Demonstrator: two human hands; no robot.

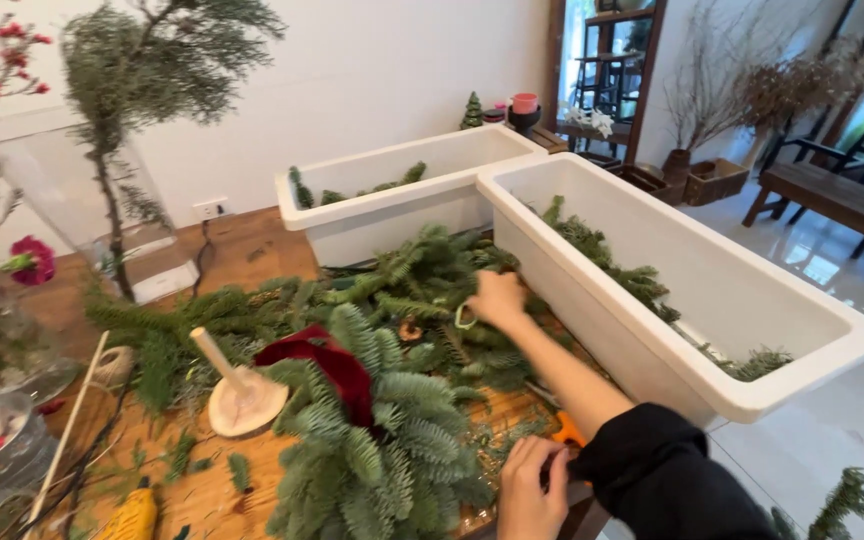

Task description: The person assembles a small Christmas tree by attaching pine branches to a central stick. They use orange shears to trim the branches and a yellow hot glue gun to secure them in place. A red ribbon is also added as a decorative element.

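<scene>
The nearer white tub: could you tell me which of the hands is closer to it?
Right. The right hand lies beside the tub's long wall, over fir branches; the left hand sits lower, at the black sleeve.

Bright, even daylight enters from the windows at the upper right, glaring off the glossy floor tiles (832, 270), shadows stay soft, and the wide lens bends edges, blurring the left side.

White wall (372, 70), glossy floor (832, 420), wooden bench (842, 200).
</scene>
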